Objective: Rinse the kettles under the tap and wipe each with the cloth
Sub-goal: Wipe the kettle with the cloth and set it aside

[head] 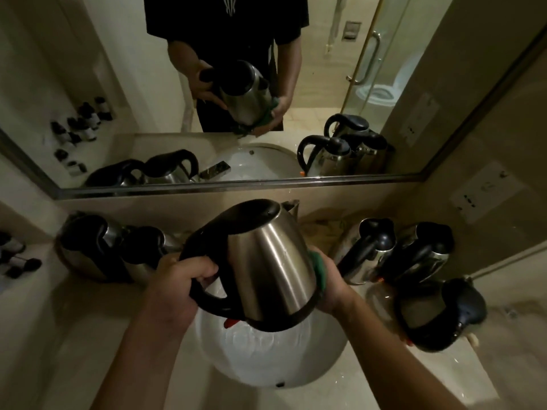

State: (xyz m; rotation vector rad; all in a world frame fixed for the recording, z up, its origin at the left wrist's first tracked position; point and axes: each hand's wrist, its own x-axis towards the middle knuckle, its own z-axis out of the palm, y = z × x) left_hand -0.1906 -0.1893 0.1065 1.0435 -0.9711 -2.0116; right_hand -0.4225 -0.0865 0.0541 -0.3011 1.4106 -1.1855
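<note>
A steel kettle point(272, 261) with a black lid and handle hangs tilted above the white sink point(266, 359). My left hand point(180, 282) grips its black handle. My right hand point(334, 288) presses a green cloth point(319, 273) against the kettle's right side; most of the cloth and the fingers are hidden behind the body. The tap is hidden behind the kettle. Two kettles point(97, 250) stand on the counter at the left. Two more kettles point(370, 250) stand at the right, and one kettle point(438, 315) sits nearer the front right.
A wide mirror point(266, 84) above the beige counter point(59, 335) reflects the person and the kettles. Small dark bottles point(17, 258) lie at the far left. A wall socket plate point(485, 190) is on the right wall.
</note>
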